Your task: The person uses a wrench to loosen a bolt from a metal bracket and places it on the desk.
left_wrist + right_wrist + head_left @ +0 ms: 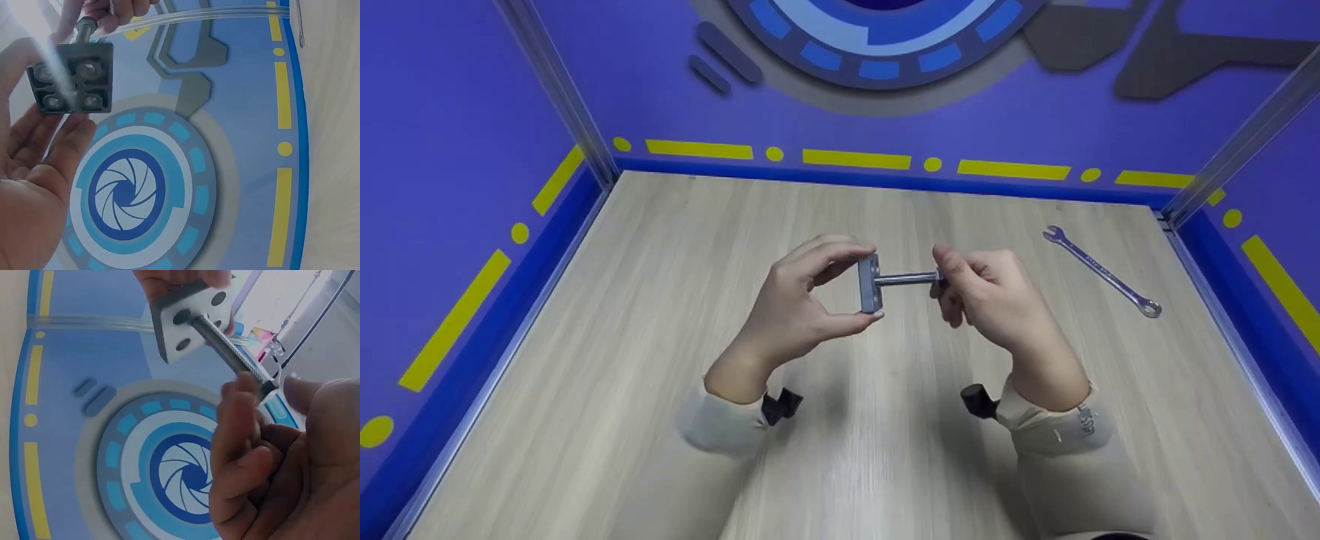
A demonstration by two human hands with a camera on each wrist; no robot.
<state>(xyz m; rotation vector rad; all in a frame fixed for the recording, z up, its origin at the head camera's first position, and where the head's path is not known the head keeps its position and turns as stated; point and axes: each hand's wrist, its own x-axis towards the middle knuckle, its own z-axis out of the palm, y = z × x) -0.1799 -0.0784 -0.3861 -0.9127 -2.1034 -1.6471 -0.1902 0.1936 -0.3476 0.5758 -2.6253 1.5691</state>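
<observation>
My left hand (791, 304) holds a square grey plate (869, 283) by its edges, thumb below and fingers above. The plate stands on edge; in the right wrist view its flat face shows several round holes. From its middle a threaded metal bolt (907, 278) sticks out to the right, roughly level. My right hand (994, 296) is at the bolt's far end, thumb and curled fingers around the hex head (269, 389). In the left wrist view the plate's ribbed underside (73, 79) is seen, with recessed round sockets.
A combination wrench (1102, 271) lies slantwise on the wooden table (675, 247), to the right of my right hand. Blue panels with yellow marks (855, 159) and metal corner posts (562, 90) close in the back and sides.
</observation>
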